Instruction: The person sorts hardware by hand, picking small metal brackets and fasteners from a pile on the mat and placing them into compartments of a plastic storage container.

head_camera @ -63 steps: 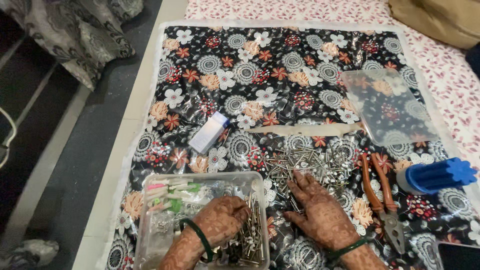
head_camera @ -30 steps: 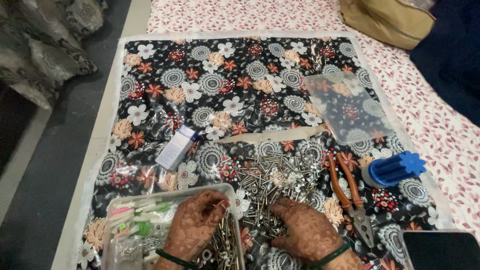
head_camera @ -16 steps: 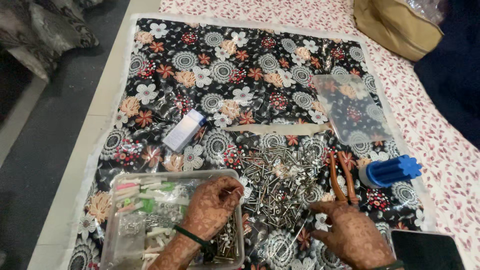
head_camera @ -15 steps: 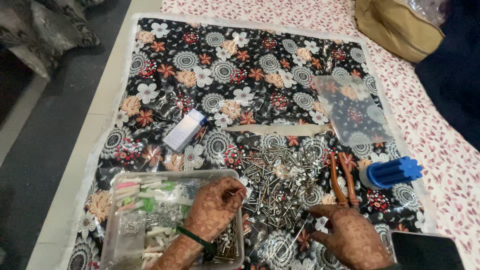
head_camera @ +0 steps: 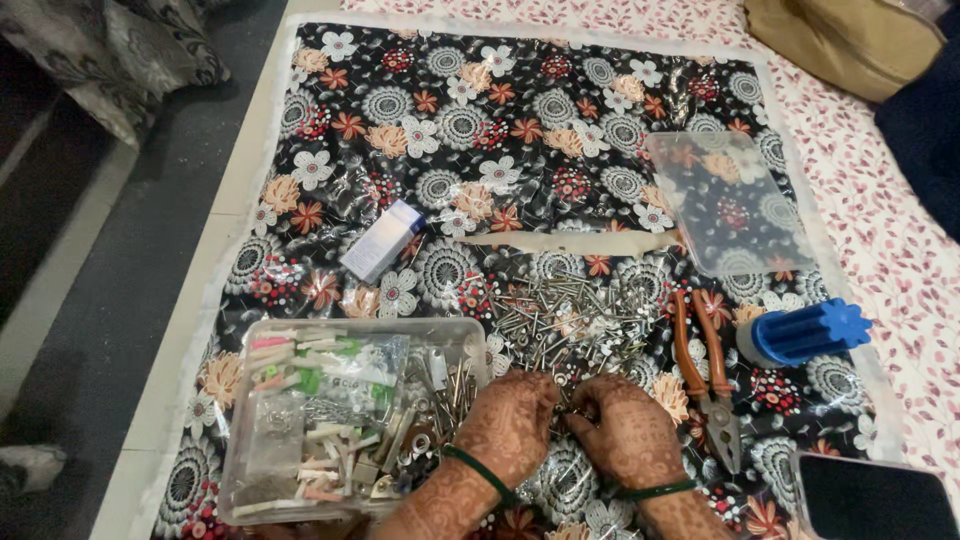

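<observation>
From the head view, both hands rest close together on the near edge of a pile of screws (head_camera: 575, 320) on the flowered sheet (head_camera: 520, 120). The left hand (head_camera: 510, 425) curls its fingers into the screws, just right of the clear box (head_camera: 350, 420) of plugs and hardware; whether it grips any I cannot tell. The right hand (head_camera: 625, 432) is also curled there, its grip hidden. Pliers (head_camera: 705, 375) lie just right, a blue tool (head_camera: 805, 332) farther right.

Heap of silver screws (head_camera: 575, 322), loose, scattered on the floral mat
</observation>
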